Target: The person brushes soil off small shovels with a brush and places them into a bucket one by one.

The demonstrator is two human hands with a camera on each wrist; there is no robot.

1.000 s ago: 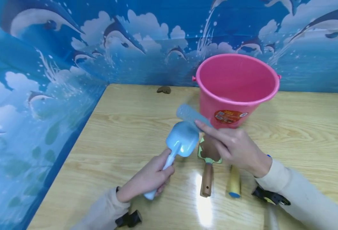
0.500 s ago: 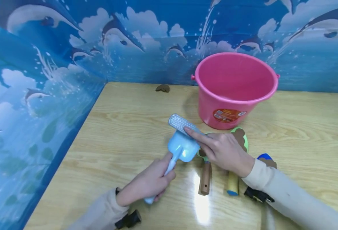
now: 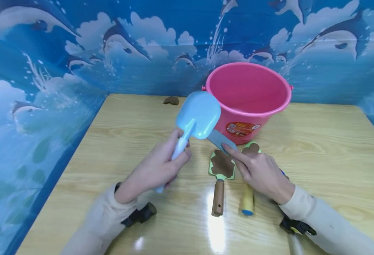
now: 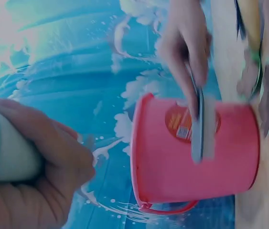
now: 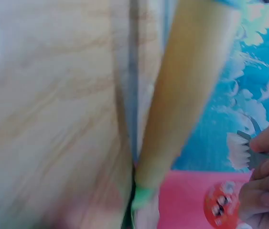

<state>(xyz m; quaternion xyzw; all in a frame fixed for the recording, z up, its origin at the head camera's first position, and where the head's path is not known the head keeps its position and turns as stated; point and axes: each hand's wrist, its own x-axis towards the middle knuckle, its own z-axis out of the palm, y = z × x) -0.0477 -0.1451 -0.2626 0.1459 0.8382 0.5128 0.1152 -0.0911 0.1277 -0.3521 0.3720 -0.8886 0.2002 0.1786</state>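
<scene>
My left hand point(image 3: 155, 168) grips the handle of a light blue toy shovel point(image 3: 199, 113), its rounded blade raised and the outer side facing up. Just right of the blade is a flat grey-blue brush point(image 3: 220, 140); white bristles point(image 5: 239, 151) show in the right wrist view. My right hand point(image 3: 266, 173) pinches the brush, forefinger laid along its back. Whether shovel and brush touch is hard to tell. Beneath the brush, on the table, lies a green trowel point(image 3: 223, 166) with brown patches and a wooden handle. A yellow-handled tool point(image 3: 248, 200) is partly hidden by my right hand.
A pink bucket point(image 3: 247, 106) with a red label stands at the back, behind the brush. A small brown piece point(image 3: 171, 101) lies near the table's far edge. Dolphin-printed cloth point(image 3: 161, 42) hangs behind and to the left of the wooden table point(image 3: 110, 148).
The shovel has risen and moved away from the brush, which lay across its blade half a second ago. The brush has tilted and lies lower right, its pale dotted face turned from view.
</scene>
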